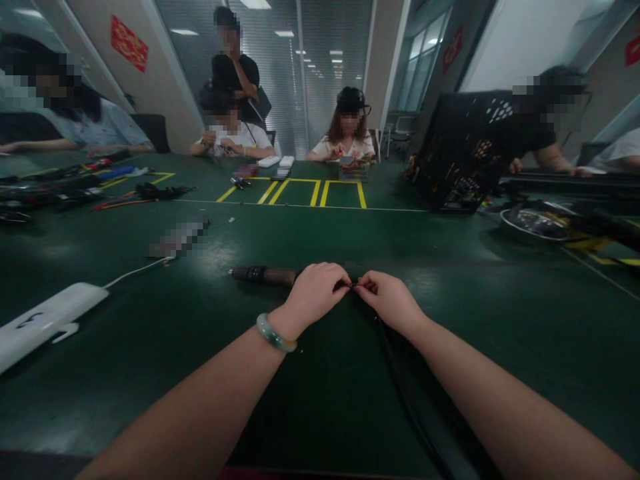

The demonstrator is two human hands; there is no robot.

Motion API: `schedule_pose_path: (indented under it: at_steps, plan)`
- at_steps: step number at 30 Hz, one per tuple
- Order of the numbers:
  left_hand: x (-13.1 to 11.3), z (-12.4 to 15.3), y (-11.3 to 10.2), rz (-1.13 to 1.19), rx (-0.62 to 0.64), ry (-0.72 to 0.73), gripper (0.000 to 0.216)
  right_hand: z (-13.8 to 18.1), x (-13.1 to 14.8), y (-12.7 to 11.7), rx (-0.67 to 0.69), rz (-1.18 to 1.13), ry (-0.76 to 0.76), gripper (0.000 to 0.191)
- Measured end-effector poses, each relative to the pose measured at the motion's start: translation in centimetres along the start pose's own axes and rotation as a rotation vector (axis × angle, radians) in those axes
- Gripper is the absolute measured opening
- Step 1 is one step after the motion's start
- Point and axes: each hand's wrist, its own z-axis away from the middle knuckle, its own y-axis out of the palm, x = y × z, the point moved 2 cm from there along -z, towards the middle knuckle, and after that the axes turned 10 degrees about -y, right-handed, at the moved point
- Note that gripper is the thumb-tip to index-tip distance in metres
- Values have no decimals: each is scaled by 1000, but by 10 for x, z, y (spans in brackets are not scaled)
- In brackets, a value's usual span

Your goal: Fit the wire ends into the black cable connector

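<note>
A dark electric screwdriver (265, 276) lies on the green table, its metal tip pointing left. My left hand (320, 287), with a jade-coloured bangle (276, 333) at the wrist, covers the tool's rear part and is closed, thumb and fingers pinched at its tail end. Facing it, my right hand (387, 298) is closed too, its fingertips pinching a small dark piece at the end of a black cable (400, 373). The fingertips of both hands almost meet there, and they hide most of that piece. From under my right hand the cable runs down towards the table's near edge.
On the left lie a white power strip (60, 320) and a blurred device (179, 239) joined by a white cord. Cable bundles (50, 190) spread behind. A black perforated case (450, 153) and a coil (535, 223) are at right. Several people sit or stand around the table.
</note>
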Motion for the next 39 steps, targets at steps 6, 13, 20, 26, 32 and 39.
schedule_pose_path:
  at_steps: [6, 13, 20, 26, 32, 39]
  plan:
    - [-1, 0, 0, -11, -17, -9, 13, 0, -1, 2, 14, -36, 23, 11]
    - [-1, 1, 0, -14, -15, -32, 13, 0, -1, 2, 11, -63, 27, 11]
    - [-2, 2, -2, 0, -9, 6, 9, 1, -2, 1, 23, -81, 18, 10]
    - [0, 1, -1, 16, -11, 20, 10, 1, -4, 1, 31, -82, 14, 10]
    - [3, 0, 1, 29, -8, 37, 12, 0, -6, 2, 24, -112, 7, 10]
    - [2, -1, 0, 34, 1, 38, 11, -2, -6, 2, 8, -98, 46, 12]
